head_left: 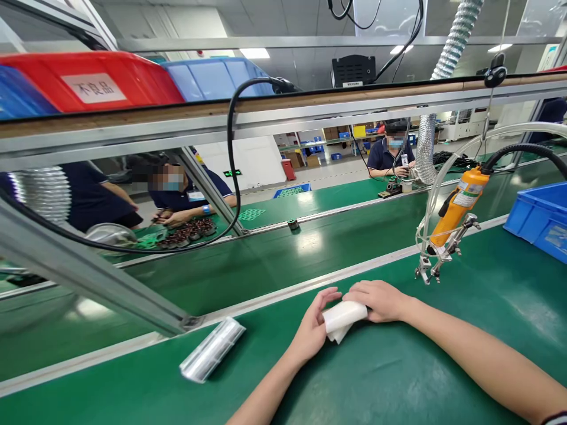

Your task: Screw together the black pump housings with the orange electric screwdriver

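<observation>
Both hands rest on the green mat at the near edge of the conveyor and hold a small white folded piece (343, 317) between them. My left hand (313, 327) curls round its left end, thumb towards the belt. My right hand (380, 300) lies over its right end with fingers closed on it. What the white piece is made of I cannot make out. A clear ribbed plastic part (211, 349) lies on the mat to the left of my left hand, untouched.
An orange electric screwdriver (456, 208) hangs on a cable just right of my hands. A blue bin (538, 217) stands at the far right. The green conveyor belt (274, 254) runs across behind. Two people work at the far side. Red and blue bins sit on the shelf overhead.
</observation>
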### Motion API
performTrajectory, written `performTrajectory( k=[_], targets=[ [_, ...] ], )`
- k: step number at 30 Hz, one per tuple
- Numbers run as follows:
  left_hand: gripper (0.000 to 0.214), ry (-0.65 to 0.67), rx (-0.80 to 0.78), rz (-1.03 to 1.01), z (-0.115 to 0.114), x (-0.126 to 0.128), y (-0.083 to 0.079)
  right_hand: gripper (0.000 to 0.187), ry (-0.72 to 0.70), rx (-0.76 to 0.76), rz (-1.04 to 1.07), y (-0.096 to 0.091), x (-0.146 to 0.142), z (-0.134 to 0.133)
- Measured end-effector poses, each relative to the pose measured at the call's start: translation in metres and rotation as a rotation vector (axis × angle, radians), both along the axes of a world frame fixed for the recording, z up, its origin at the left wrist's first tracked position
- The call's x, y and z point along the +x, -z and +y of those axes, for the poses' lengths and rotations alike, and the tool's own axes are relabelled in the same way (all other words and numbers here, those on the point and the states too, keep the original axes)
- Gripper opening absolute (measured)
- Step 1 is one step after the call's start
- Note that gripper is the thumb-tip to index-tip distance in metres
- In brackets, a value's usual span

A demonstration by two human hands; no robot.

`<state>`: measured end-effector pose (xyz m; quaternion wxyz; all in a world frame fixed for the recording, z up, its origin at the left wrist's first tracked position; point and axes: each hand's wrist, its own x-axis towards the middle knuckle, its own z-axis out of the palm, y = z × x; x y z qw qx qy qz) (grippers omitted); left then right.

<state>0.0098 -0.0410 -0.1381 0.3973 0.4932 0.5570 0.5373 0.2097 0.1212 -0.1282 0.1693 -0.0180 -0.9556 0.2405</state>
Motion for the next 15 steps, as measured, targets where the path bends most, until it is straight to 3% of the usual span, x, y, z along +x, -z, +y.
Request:
performTrajectory(
  k=[2,4,7,9,12,15],
  targets=[
    [0.062,0.027,-0.059,-0.299,-0.004,0.003,-0.005,0.049,0.065,-0.041,0.023,0.004,-0.004,-0.001],
    [0.065,0.038,-0.044,-0.465,-0.007,0.007,-0.007,0.043,0.140,-0.095,0.042,0.007,-0.008,-0.003],
    [0.070,-0.066,-0.031,-0.442,-0.007,0.013,-0.004,0.041,0.197,-0.153,0.052,0.007,-0.008,-0.008],
    [0.061,-0.161,-0.084,-0.396,-0.003,0.014,0.001,0.051,0.188,-0.162,0.073,0.005,-0.006,-0.012],
    [0.045,-0.226,-0.139,-0.426,0.002,0.013,0.003,0.069,0.087,-0.162,0.107,0.004,-0.003,-0.016],
    [0.049,-0.207,-0.145,-0.503,0.002,0.011,-0.005,0.073,0.006,-0.195,0.130,0.007,-0.003,-0.015]
  ],
)
